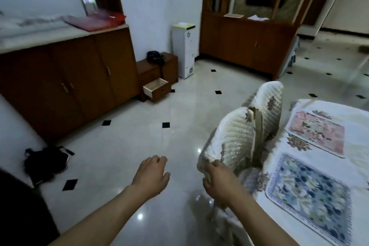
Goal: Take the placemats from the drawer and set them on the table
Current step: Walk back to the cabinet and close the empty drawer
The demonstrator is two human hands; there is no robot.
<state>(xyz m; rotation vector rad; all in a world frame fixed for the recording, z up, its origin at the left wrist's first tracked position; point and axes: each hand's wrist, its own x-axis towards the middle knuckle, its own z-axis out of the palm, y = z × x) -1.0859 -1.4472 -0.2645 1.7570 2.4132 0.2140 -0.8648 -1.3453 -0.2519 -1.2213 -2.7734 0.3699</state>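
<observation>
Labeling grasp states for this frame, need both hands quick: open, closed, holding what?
Left hand: empty, fingers loosely curled, hanging over the floor.
Right hand: fingers closed on the top edge of the nearer chair back; no placemat in it.

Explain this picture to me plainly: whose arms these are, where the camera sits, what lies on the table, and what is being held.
The camera is worn on a person's head and looks down, so the two bare arms are the wearer's own. The left hand is empty, loosely curled over the floor. The right hand grips the top corner of the nearer chair, which has a quilted white cover. On the table at right lie two placemats: a pink one farther off and a blue one nearer. Across the room a small drawer stands open.
</observation>
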